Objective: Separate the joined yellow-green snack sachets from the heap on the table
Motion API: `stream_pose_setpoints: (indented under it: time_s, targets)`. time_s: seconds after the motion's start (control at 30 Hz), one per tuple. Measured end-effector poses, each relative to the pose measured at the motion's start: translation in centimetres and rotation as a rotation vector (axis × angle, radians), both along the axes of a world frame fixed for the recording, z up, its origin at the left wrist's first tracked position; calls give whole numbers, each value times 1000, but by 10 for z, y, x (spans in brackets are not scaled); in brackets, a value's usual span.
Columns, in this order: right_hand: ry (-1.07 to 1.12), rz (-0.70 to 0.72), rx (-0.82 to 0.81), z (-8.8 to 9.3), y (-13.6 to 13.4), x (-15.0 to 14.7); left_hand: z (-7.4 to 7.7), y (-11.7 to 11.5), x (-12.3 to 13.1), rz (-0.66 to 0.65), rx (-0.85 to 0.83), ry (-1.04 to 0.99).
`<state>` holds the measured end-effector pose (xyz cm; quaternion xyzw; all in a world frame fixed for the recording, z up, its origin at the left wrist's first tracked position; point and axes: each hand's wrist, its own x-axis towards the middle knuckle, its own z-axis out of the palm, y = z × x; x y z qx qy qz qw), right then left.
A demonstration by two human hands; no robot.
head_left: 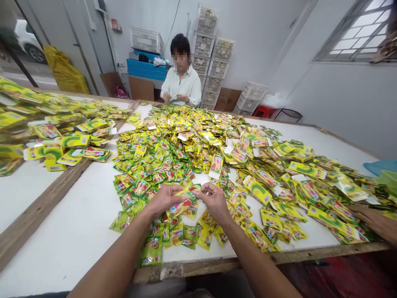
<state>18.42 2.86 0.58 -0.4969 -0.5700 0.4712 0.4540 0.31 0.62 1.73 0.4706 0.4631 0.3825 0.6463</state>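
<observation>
Yellow-green foil sachets [173,140] lie heaped across a white worktop [74,248], thick at the far end and thinning toward the near edge. From the head camera, the left hand [166,200] and the right hand [214,203] are raised just above the spread, close together, with one sachet [183,199] between them, over the pile. The left hand's fingers [182,198] lie pressed together along it; the right hand's fingers [200,192] are bunched into a pinch at its end, though whether they truly grip the foil is hard to tell. Holding it up like that seems to keep it free of its neighbours. A wooden frame [40,198] edges the worktop, probably to stop sachets sliding off. At the right edge, another person's hand [375,219] rests among the sachets. Across the worktop, a seated person in a white shirt [182,85] works with both hands near the chest, in front of stacked plastic crates [204,58].
</observation>
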Motion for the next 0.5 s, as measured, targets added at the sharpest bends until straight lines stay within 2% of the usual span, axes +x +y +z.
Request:
stream_pose_setpoints:
  time_s: [0.07,0.17,0.33,0.5]
  targets:
    - [-3,-2,-5,-1,-1,-1,-3,0,0,-8,1,-45]
    - [2,72,-27,2,-4,-3,-6,1,3,-11,-27,-116]
    - [-199,-59,146,8,-13,-9,-8,1,8,24,-53,-207]
    - [-206,-9,158,10,-19,-19,-4,0,8,47,6,-226]
